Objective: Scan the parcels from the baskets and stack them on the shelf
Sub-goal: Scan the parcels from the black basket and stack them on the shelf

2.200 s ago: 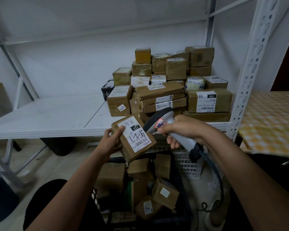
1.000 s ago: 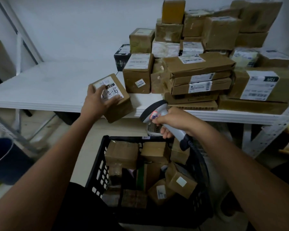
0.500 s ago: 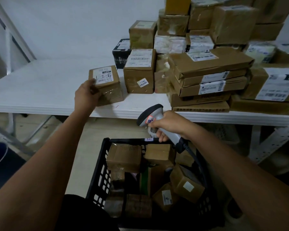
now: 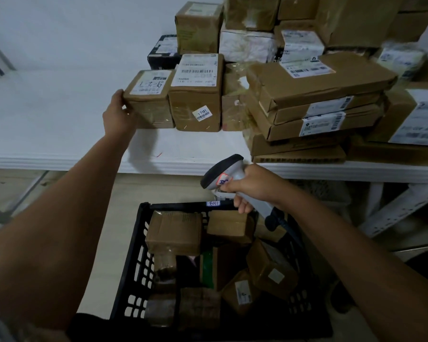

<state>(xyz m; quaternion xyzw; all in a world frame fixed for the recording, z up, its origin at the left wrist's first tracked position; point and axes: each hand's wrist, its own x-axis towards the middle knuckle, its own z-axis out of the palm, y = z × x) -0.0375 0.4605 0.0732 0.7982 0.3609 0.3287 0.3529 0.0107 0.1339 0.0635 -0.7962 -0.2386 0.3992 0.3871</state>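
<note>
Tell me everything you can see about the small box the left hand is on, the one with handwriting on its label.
The box is a small brown cardboard parcel wrapped in glossy clear tape. A white label with a barcode and dark handwritten marks covers most of its top. It sits flat on the white shelf, its right side close against a taller box; whether they touch is unclear. The left hand holds its near left corner, fingers on the left side. It looks closed and undamaged.
</note>
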